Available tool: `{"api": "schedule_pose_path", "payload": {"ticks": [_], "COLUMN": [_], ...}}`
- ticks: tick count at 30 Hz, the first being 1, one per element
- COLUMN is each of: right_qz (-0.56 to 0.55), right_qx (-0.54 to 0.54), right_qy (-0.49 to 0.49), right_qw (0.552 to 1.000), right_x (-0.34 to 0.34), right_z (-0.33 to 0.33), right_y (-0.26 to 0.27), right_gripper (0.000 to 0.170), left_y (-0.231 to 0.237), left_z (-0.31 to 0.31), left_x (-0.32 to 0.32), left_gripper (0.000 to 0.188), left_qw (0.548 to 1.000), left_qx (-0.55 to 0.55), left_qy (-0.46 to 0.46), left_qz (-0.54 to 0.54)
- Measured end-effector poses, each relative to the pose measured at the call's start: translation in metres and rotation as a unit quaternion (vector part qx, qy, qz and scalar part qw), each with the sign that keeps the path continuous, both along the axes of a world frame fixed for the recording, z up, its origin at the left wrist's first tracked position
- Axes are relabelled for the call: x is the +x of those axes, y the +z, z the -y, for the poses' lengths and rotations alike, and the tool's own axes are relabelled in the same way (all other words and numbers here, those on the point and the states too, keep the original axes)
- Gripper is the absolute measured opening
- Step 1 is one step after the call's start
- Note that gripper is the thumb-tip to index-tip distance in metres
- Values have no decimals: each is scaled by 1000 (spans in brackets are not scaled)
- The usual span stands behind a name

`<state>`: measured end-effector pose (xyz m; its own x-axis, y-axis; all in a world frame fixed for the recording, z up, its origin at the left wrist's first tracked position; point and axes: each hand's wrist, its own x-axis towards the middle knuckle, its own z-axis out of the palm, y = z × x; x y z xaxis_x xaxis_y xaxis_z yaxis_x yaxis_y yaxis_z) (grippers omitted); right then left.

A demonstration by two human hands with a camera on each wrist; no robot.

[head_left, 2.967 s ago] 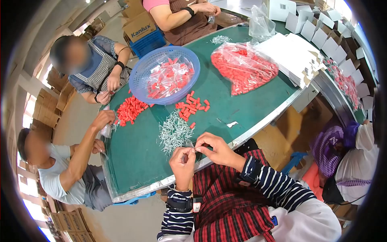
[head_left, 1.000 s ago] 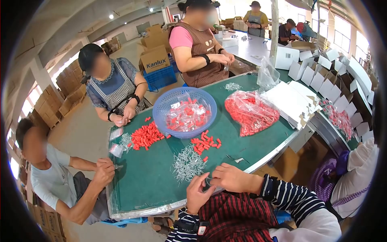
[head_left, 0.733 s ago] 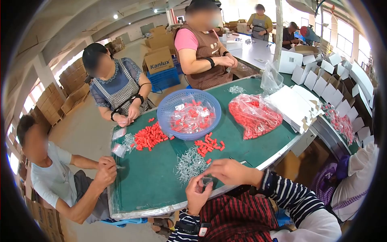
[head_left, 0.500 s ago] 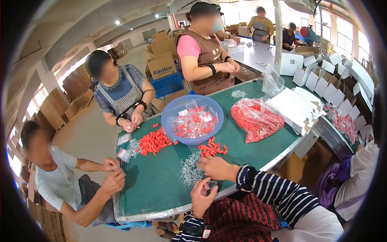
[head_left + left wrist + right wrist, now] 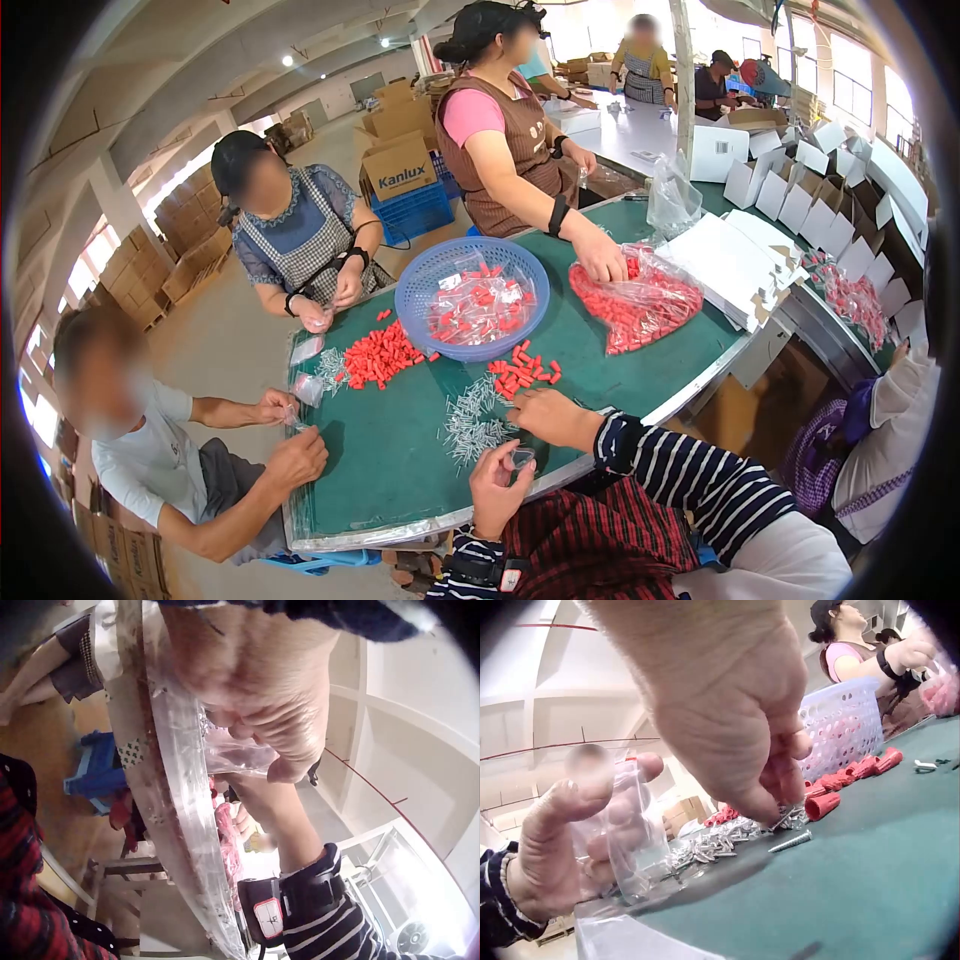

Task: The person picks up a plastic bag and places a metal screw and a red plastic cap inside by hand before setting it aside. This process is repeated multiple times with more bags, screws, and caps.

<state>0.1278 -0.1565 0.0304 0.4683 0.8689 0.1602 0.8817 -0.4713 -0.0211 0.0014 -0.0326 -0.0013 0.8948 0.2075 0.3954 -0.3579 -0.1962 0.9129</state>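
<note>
My left hand (image 5: 495,495) holds a small clear plastic bag (image 5: 634,840) upright near the table edge, the bag's red-marked mouth between thumb and fingers. In the left wrist view, the back of the hand hides much of it. My right hand (image 5: 552,418) is at the near edge of the heap of silver screws (image 5: 470,425), thumb and fingertips pinching at a screw (image 5: 784,817). One loose screw (image 5: 790,841) lies just below those fingertips. Beside them is a small group of red plastic wall plugs (image 5: 525,372), one hollow plug (image 5: 823,805) nearest the hand.
A blue colander (image 5: 405,320) of filled bags stands behind the plugs. Right of it are a large bag of red plugs (image 5: 640,310) and white cardboard (image 5: 725,265). Other people work around the green table (image 5: 400,470); one person's hand (image 5: 600,255) reaches into the large bag.
My right hand has moved from beside the left hand out to the screws and plugs; the left keeps the bag. The person opposite has put a hand into the large bag.
</note>
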Motion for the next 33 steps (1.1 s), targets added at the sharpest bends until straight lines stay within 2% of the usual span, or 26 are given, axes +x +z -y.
{"api": "schedule_pose_path", "payload": {"ticks": [4,7,9,11,12,14,15,17,18,20,21,23,27,29,33], "right_qz": [-30,-88,-114,-144,-164,-367,-375,-519,-520,-573,-574,-597,-604,-601,-613], "right_qx": [76,129,209,321,314,358,357,411,410,420,419,433,434,443,441], "right_qy": [-11,-30,-37,2,-2,-78,-78,-95,-95,-101,-101,-107,-92,-53,-27], "right_qw": [997,987,971,936,935,855,852,744,743,696,696,667,663,663,655], "right_x": [-2,-7,-10,-9,-11,-14,-14,-13,-14,-17,-20,-23,-27,-30,-40], "right_z": [14,24,29,33,37,39,40,42,43,45,45,46,49,49,47], "right_y": [-10,-6,-10,-15,-16,-11,-15,-18,-17,-11,-9,-6,-16,-19,-9], "right_gripper": [26,20,19,19,19,16,16,15,15,17,17,19,19,18,17], "left_y": [2,1,-1,3,0,-5,-2,4,4,2,2,2,4,5,1], "left_z": [1,0,0,1,-1,-1,0,2,2,1,2,2,2,3,2], "left_x": [0,1,0,-1,-1,2,2,2,1,2,2,3,2,2,4], "left_gripper": [38,37,37,37,37,37,37,38,38,39,39,39,41,41,41], "left_qw": [1000,1000,998,997,996,999,999,999,999,999,999,999,999,999,1000], "left_qx": [-2,7,51,33,47,28,28,30,29,19,21,17,24,30,19], "left_qy": [7,15,41,43,39,26,29,19,20,14,16,17,21,23,15], "left_qz": [-11,-13,-16,-50,-59,-26,-34,-20,-21,-37,-34,-37,-38,-34,-20]}}
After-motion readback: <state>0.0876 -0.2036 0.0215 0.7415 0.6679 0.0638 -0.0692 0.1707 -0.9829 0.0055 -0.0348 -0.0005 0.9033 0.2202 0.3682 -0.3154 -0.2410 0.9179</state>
